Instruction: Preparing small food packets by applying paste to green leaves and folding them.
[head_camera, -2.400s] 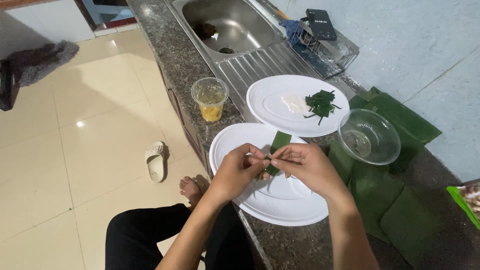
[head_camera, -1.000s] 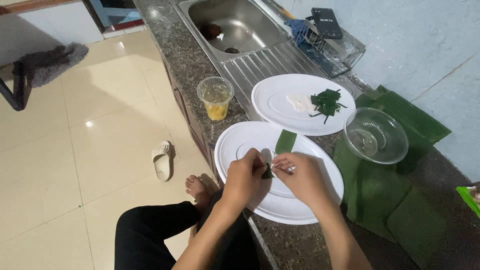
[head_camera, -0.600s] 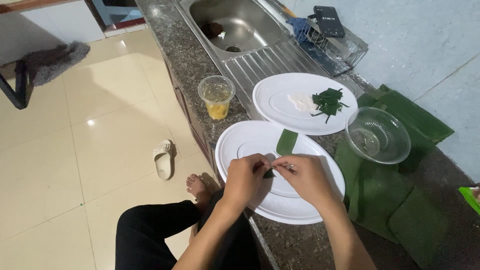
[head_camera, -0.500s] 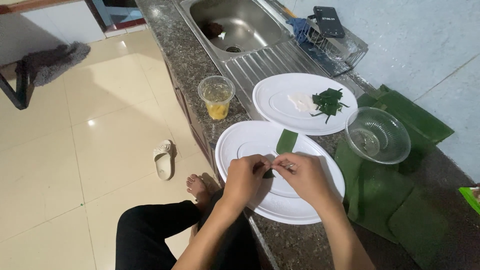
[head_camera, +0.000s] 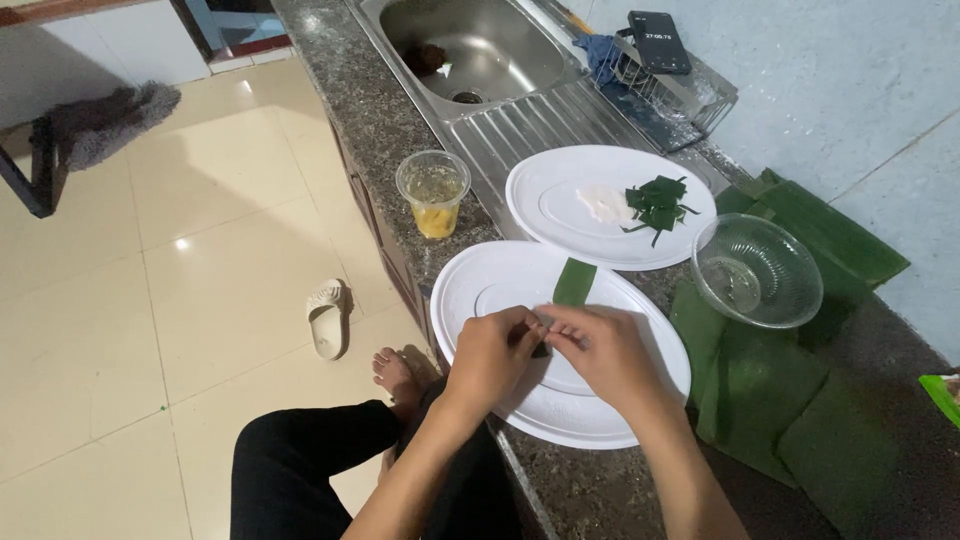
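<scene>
Screens: we count one. A dark rectangular phone lies flat, face up, on the wire dish rack at the far end of the counter, just right of the sink and close to the pale blue wall. Its screen is black, with a thin line of small light characters near the top edge.

Packages, labels, signs: we find none that we can make out. A bright green edge at the right border is cut off, kind unclear.

At frame centre, the left hand and right hand pinch a narrow green leaf strip over a large white oval plastic plate on the speckled stone counter
</scene>
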